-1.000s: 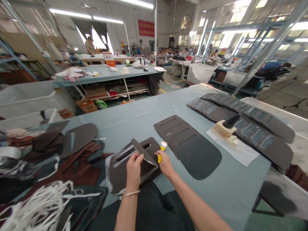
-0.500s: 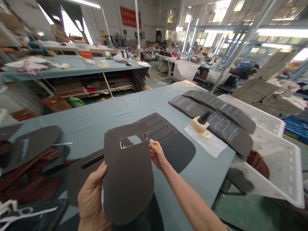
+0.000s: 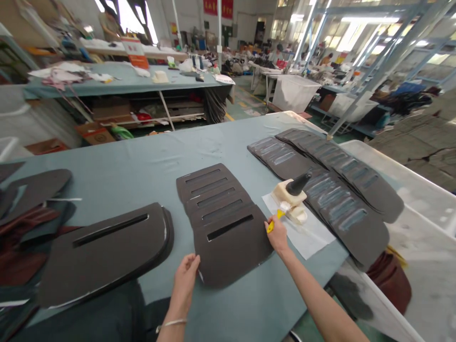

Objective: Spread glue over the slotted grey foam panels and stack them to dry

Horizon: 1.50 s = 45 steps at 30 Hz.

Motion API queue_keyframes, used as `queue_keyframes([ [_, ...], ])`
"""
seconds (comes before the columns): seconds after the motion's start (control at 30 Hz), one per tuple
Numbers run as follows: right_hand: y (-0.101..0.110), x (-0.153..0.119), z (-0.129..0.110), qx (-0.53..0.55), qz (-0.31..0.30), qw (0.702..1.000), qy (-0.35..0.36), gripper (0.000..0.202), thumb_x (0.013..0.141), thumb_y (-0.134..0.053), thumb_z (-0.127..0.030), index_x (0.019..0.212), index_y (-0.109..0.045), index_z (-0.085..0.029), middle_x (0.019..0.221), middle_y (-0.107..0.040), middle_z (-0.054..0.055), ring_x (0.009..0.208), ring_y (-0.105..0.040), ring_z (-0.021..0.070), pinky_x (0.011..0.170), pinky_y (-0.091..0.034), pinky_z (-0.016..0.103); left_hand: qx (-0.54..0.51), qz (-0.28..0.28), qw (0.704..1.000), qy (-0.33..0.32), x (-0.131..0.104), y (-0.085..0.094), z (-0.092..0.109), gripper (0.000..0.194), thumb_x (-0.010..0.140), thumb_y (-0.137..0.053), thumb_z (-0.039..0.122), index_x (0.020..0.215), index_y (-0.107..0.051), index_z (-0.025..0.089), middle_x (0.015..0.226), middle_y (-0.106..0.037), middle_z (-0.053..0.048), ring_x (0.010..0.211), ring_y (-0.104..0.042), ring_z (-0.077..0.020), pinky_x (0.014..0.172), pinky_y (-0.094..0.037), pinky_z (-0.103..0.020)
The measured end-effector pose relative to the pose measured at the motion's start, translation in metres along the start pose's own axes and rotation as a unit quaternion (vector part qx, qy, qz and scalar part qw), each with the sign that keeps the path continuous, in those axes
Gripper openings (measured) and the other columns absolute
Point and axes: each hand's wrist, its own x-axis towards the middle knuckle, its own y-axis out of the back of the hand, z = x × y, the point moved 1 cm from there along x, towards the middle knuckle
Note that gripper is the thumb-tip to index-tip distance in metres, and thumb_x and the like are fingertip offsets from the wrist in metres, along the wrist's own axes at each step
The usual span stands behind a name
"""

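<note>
A dark grey-brown slotted panel (image 3: 228, 256) with a rounded end lies flat on the table, over the lower part of a similar panel with several slots (image 3: 210, 190). My left hand (image 3: 185, 280) pinches its left edge between thumb and fingers. My right hand (image 3: 278, 237) is closed around a small yellow-handled brush (image 3: 275, 222) with white-smeared bristles, at the panel's right edge. Just beyond the brush tip, a cream container with a black cone-shaped top (image 3: 299, 184) stands on white paper (image 3: 308, 242).
Stacked slotted panels with glossy streaks (image 3: 338, 209) lie at the right, next to white plastic bins (image 3: 423, 247). To the left are another stack of dark panels (image 3: 107, 251) and reddish-brown pieces (image 3: 24, 251). Another blue-covered table (image 3: 117, 78) stands behind.
The panel has come down from my raised left hand onto the slotted panel. My right hand has moved right with the brush, towards the cream container. The view has shifted.
</note>
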Motion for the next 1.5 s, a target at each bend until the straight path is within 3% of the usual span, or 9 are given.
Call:
queue_keyframes([
  [0.1, -0.011, 0.005, 0.015, -0.031, -0.001, 0.999, 0.015, 0.01, 0.083, -0.046, -0.029, 0.081, -0.051, -0.02, 0.073, -0.058, 0.003, 0.066, -0.054, 0.0173, 0.062, -0.037, 0.026, 0.046, 0.071, 0.996, -0.029, 0.013, -0.011, -0.024, 0.045, 0.057, -0.072, 0.051, 0.084, -0.059, 0.016, 0.071, -0.065, 0.0, 0.067, -0.06, -0.0151, 0.064, -0.044, -0.026],
  [0.2, -0.021, 0.01, 0.02, -0.057, 0.003, 0.998, 0.029, 0.011, 0.085, -0.045, -0.027, 0.082, -0.052, -0.02, 0.074, -0.057, 0.003, 0.067, -0.054, 0.0169, 0.062, -0.036, 0.025, 0.091, 0.111, 0.989, -0.048, 0.024, -0.012, -0.033, 0.048, 0.058, -0.071, 0.052, 0.088, -0.059, 0.017, 0.073, -0.067, -0.003, 0.071, -0.063, -0.0189, 0.069, -0.046, -0.03],
  [0.5, -0.038, 0.02, 0.024, -0.182, -0.028, 0.982, 0.043, 0.011, 0.088, -0.047, -0.024, 0.087, -0.056, -0.018, 0.074, -0.054, 0.002, 0.06, -0.045, 0.0123, 0.055, -0.024, 0.024, 0.271, 0.145, 0.95, -0.052, 0.02, -0.018, -0.018, 0.034, 0.067, -0.062, 0.049, 0.084, -0.059, 0.019, 0.075, -0.07, -0.006, 0.071, -0.065, -0.0233, 0.07, -0.045, -0.035],
  [0.77, -0.047, 0.022, 0.031, -0.207, -0.011, 0.977, 0.056, 0.011, 0.086, -0.052, -0.026, 0.086, -0.055, -0.016, 0.071, -0.051, 0.001, 0.06, -0.039, 0.0103, 0.056, -0.019, 0.024, 0.298, 0.145, 0.942, -0.046, 0.022, -0.018, -0.019, 0.022, 0.071, -0.058, 0.041, 0.081, -0.056, 0.021, 0.073, -0.07, -0.003, 0.069, -0.065, -0.0189, 0.067, -0.043, -0.028],
  [1.5, -0.043, 0.021, 0.022, -0.22, -0.042, 0.974, 0.019, 0.009, 0.088, -0.049, -0.022, 0.089, -0.056, -0.016, 0.075, -0.054, 0.001, 0.06, -0.04, 0.0097, 0.055, -0.018, 0.024, 0.354, 0.133, 0.925, -0.015, 0.03, -0.017, -0.019, 0.026, 0.071, -0.059, 0.045, 0.082, -0.051, 0.023, 0.079, -0.068, -0.003, 0.075, -0.063, -0.0213, 0.071, -0.041, -0.031],
])
